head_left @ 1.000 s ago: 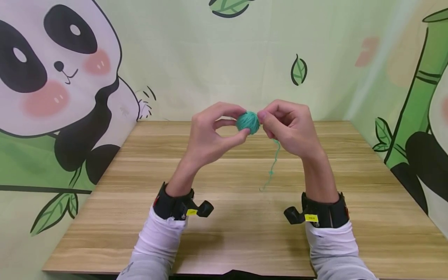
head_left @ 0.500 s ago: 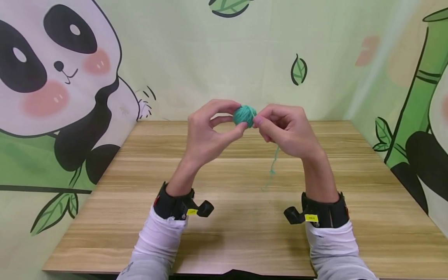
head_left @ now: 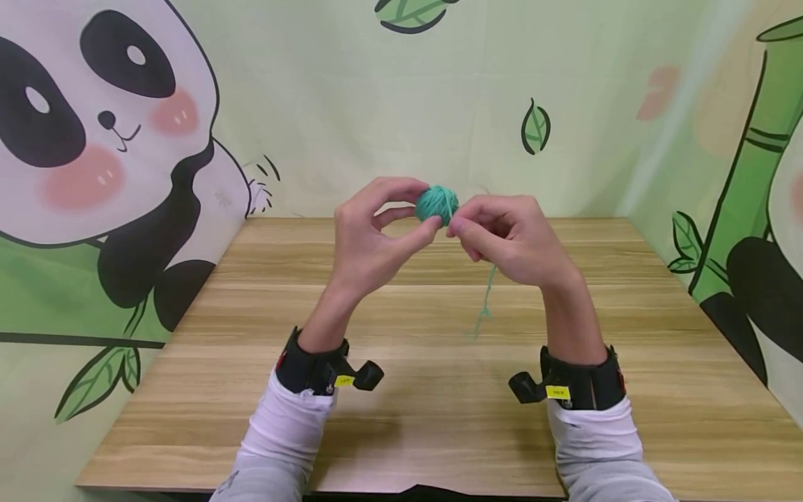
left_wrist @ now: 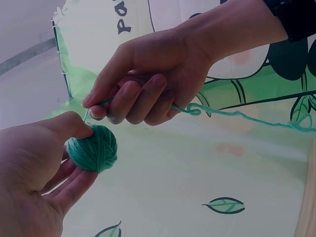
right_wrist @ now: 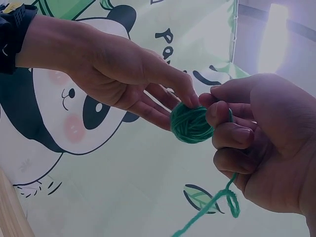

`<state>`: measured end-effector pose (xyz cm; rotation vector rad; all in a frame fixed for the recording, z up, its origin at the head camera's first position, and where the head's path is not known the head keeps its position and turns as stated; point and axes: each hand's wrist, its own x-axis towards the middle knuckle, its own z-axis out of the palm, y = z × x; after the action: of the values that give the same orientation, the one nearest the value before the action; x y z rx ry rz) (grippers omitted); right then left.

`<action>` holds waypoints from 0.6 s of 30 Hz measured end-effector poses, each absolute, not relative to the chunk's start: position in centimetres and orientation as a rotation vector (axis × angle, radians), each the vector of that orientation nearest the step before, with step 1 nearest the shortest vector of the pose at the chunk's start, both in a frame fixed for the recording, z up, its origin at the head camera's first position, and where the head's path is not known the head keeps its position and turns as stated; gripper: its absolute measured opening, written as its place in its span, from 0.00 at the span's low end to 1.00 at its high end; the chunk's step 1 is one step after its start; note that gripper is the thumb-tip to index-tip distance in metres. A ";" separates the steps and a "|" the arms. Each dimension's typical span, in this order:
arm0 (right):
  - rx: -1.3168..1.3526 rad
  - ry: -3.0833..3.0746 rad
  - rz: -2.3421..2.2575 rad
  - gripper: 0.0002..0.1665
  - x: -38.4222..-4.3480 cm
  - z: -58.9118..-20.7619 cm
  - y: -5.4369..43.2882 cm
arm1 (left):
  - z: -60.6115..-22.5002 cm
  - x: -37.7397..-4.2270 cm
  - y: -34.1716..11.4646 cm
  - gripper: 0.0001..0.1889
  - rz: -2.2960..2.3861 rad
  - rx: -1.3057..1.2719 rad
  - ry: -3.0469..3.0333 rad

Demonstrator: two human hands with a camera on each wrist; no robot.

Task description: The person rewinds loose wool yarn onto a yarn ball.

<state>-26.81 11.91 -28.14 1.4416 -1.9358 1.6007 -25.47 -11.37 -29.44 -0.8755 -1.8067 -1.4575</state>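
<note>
A small ball of teal yarn (head_left: pixel 436 203) is held above the table between the thumb and fingers of my left hand (head_left: pixel 375 237). Right beside it, my right hand (head_left: pixel 511 237) pinches the yarn strand between thumb and forefinger. In the left wrist view a short taut piece of strand (left_wrist: pixel 87 114) runs from the yarn ball (left_wrist: pixel 97 150) up to the right fingertips. The loose yarn tail (head_left: pixel 486 307) passes under the curled right fingers and hangs down; a small loop in the tail (right_wrist: pixel 232 203) shows in the right wrist view.
Beneath both hands lies a wood-grain table (head_left: pixel 433 404). A pale green backdrop (head_left: pixel 452 104) with panda, bamboo and leaf drawings stands behind and to the sides. Each wrist wears a black strap (head_left: pixel 580 376) with a small camera.
The yarn ball and left hand have shifted slightly left and up. My right hand has moved left and a little down, across the ball's near right side, with the strand pinched throughout.
</note>
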 end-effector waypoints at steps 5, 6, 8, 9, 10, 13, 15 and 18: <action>1.445 -1.971 1.563 0.09 -26.8 -28.2 11.9 | -29.4 -25.4 -11.3 0.21 -1.466 -0.875 -1.801; 1.446 -1.978 1.559 0.09 -26.8 -28.2 11.9 | -29.4 -25.4 -11.3 0.21 -1.467 -0.876 -1.800; 1.450 -1.985 1.556 0.09 -26.7 -28.2 11.9 | -29.4 -25.4 -11.3 0.21 -1.468 -0.877 -1.798; 1.452 -1.988 1.556 0.09 -26.7 -28.2 11.9 | -29.4 -25.4 -11.3 0.21 -1.469 -0.877 -1.797; 1.455 -1.992 1.551 0.09 -26.7 -28.2 11.9 | -29.4 -25.4 -11.3 0.21 -1.469 -0.875 -1.796; 1.466 -2.006 1.532 0.09 -26.7 -28.1 11.9 | -29.4 -25.4 -11.4 0.21 -1.479 -0.874 -1.791; 1.473 -2.018 1.518 0.09 -26.8 -28.1 11.9 | -29.4 -25.4 -11.4 0.20 -1.487 -0.874 -1.783; 1.485 -2.032 1.500 0.10 -26.8 -28.1 11.9 | -29.5 -25.5 -11.4 0.20 -1.494 -0.870 -1.770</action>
<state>-26.81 11.90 -28.09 1.4845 -2.0323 1.5004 -25.50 -11.39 -29.47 -0.8700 -1.7695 -1.4941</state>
